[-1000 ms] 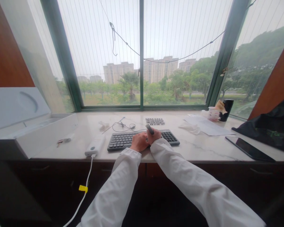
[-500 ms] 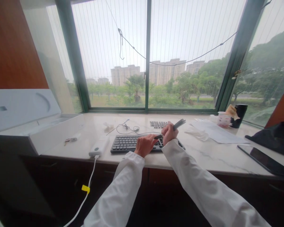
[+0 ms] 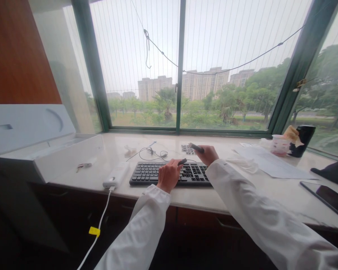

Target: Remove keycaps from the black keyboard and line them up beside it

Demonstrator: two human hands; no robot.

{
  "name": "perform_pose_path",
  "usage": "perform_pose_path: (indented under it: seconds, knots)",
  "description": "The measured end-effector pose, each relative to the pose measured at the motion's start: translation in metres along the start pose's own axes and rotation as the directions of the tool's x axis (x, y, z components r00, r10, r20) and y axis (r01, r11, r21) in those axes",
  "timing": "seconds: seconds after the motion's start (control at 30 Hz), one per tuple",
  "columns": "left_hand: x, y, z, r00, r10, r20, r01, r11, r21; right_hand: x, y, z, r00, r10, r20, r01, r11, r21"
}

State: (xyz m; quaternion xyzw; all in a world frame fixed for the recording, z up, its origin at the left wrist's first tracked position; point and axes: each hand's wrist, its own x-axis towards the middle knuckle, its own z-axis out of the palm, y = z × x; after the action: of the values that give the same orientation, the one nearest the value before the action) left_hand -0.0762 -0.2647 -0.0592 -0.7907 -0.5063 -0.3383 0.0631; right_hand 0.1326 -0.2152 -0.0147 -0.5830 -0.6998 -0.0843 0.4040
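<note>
Pen (image 3: 196,147) in right hand (image 3: 210,154), cap (image 3: 182,161) in left hand (image 3: 167,176), keyboard (image 3: 146,174) legends illegible

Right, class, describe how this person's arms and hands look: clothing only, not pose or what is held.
Both arms wear long, loose, creased white sleeves; the left sleeve and right sleeve end in plain cuffs at the wrists. The left hand and right hand are bare, without gloves.

The left hand (image 3: 168,175) pinches a small dark piece (image 3: 182,161) above the black keyboard (image 3: 146,173). The right hand (image 3: 208,155) grips a dark tool (image 3: 196,147) over a small grid of keys (image 3: 185,149) on the desk (image 3: 242,187).
</note>
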Motion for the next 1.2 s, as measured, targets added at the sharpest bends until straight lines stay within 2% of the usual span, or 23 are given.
perform_pose_path:
  seconds: [0.07,0.17,0.23,0.3,0.4,0.5,0.67,0.8,0.9,1.0,1.07,1.2]
  knots:
    - [0.000,0.000,0.000,1.000,-0.011,0.008,0.011,1.000,0.010,0.005,0.021,-0.006,0.986,-0.078,0.150,0.116,0.957,-0.267]
    - [0.000,0.001,-0.001,1.000,-0.017,-0.006,0.017,1.000,0.015,0.002,0.058,-0.004,0.973,-0.001,0.232,0.114,0.873,-0.473]
    - [0.001,0.002,-0.002,0.999,-0.027,-0.021,0.028,0.999,0.029,-0.003,0.083,0.002,0.976,0.115,0.183,-0.008,0.865,-0.501]
    - [0.001,0.002,-0.003,0.998,-0.045,-0.036,0.047,0.997,0.056,-0.007,0.103,0.007,0.959,0.229,0.166,-0.123,0.866,-0.484]
    - [0.001,0.003,-0.003,0.996,-0.064,-0.053,0.069,0.993,0.094,-0.007,0.120,0.009,0.949,0.284,0.138,-0.197,0.874,-0.445]
    - [0.002,0.002,-0.002,0.996,-0.058,-0.063,0.064,0.994,0.085,-0.003,0.122,0.008,0.943,0.303,0.137,-0.222,0.880,-0.421]
    - [0.008,-0.001,-0.003,0.996,-0.042,-0.076,0.039,0.999,-0.029,-0.003,0.111,0.012,0.923,0.294,0.249,-0.173,0.894,-0.413]
    - [0.023,-0.007,-0.008,0.998,-0.025,-0.058,0.024,0.999,-0.029,-0.004,0.107,0.012,0.910,0.294,0.294,-0.158,0.899,-0.409]
    - [0.048,-0.014,-0.012,1.000,-0.015,0.027,0.014,0.999,0.046,-0.003,0.108,0.011,0.908,0.314,0.276,-0.189,0.897,-0.400]
    - [0.081,-0.025,-0.011,0.991,-0.071,0.115,0.056,0.990,0.131,-0.002,0.110,0.012,0.908,0.327,0.262,-0.213,0.899,-0.383]
    - [0.103,-0.032,-0.007,0.980,-0.095,0.175,0.064,0.983,0.174,-0.002,0.111,0.013,0.904,0.338,0.264,-0.227,0.900,-0.373]
    - [0.140,-0.041,0.006,0.963,-0.138,0.230,0.085,0.970,0.227,-0.002,0.111,0.015,0.902,0.341,0.265,-0.237,0.904,-0.355]
